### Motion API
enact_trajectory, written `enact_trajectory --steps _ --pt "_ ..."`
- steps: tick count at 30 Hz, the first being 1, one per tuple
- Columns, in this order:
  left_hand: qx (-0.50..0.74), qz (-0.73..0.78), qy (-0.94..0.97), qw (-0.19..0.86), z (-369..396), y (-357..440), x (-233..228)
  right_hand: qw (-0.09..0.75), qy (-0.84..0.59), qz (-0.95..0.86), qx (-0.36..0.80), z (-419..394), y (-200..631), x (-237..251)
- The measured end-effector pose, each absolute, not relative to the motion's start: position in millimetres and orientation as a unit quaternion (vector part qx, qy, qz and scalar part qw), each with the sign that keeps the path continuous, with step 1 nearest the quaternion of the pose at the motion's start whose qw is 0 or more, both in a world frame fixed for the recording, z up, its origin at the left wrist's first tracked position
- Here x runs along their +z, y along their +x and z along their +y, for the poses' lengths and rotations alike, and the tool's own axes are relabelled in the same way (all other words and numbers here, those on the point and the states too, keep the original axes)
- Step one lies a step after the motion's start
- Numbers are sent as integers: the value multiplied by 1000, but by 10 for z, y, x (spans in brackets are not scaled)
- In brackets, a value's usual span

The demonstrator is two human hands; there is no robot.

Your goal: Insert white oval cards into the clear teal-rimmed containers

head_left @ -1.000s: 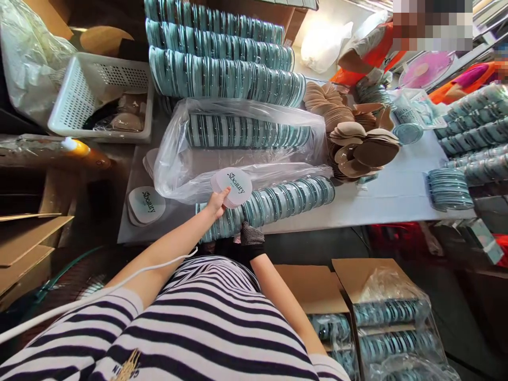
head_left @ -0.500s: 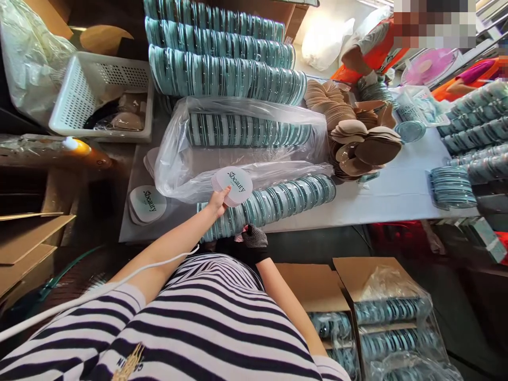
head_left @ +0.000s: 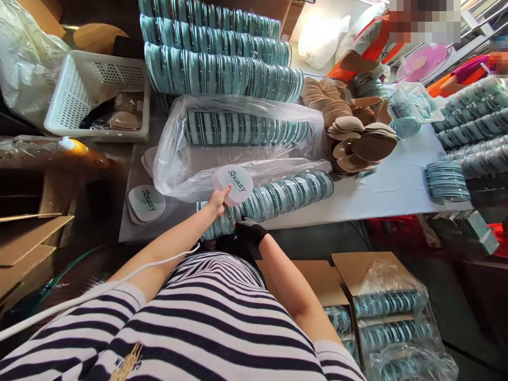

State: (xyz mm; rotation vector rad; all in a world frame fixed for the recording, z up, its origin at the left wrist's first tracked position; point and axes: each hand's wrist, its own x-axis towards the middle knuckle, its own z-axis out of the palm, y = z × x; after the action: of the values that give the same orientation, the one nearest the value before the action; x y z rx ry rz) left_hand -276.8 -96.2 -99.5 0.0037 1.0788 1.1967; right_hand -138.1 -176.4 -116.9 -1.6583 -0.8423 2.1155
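**Loose card stack above a leaning row of tins**

Nearest, the right hand (head_left: 246, 231), in a dark dotted glove, sits low at the near edge of the surface (head_left: 381, 193), pressed against the near end of the row of teal tins (head_left: 273, 198); whether its fingers are closed on a tin I cannot tell. That row stands on edge and leans, so a nudge there could, I judge, send tins sliding off the edge toward the open cartons (head_left: 357, 270) below.

Just beyond, the left hand (head_left: 217, 201), arm stretched forward, pinches a thin stack of white printed cards (head_left: 237, 183) by its lower edge, held over the row. Such a light grip could let cards fan out or slip.

Farther off lies the clear bag of tins (head_left: 242, 132).
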Motion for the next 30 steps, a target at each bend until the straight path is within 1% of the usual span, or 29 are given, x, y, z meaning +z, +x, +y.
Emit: enact_trajectory --steps 5,9,13,16,18,21,24,26,28,30 --pt "548 476 10 688 -971 -2757 -1000 157 -549 -256 780 -1732 -1269 -1033" --pt "548 475 21 688 -981 -2750 -1028 148 -539 -243 793 -1635 -1380 -938" --pt "546 480 30 686 -971 -2760 -1056 139 -543 -256 787 -1547 -1493 -878" --pt "549 488 31 678 -926 -2762 -1057 114 -562 -290 766 -1530 -1452 -811" --pt "558 488 31 670 -893 -2757 -1045 95 -597 -338 721 -1520 -1374 -736" --pt "560 489 39 667 -889 -2752 -1006 97 -668 -421 606 -1449 -1234 -591" --pt "546 482 67 682 -964 -2770 -944 184 -716 -513 437 -1332 -1158 -474" --pt "541 470 88 692 -1034 -2801 -900 232 -710 -578 328 -1290 -1194 -439" --pt "550 469 95 685 -1097 -2841 -868 247 -684 -637 255 -1301 -1313 -434" --pt "565 481 91 664 -1145 -2877 -850 258 -651 -679 219 -1338 -1495 -447"
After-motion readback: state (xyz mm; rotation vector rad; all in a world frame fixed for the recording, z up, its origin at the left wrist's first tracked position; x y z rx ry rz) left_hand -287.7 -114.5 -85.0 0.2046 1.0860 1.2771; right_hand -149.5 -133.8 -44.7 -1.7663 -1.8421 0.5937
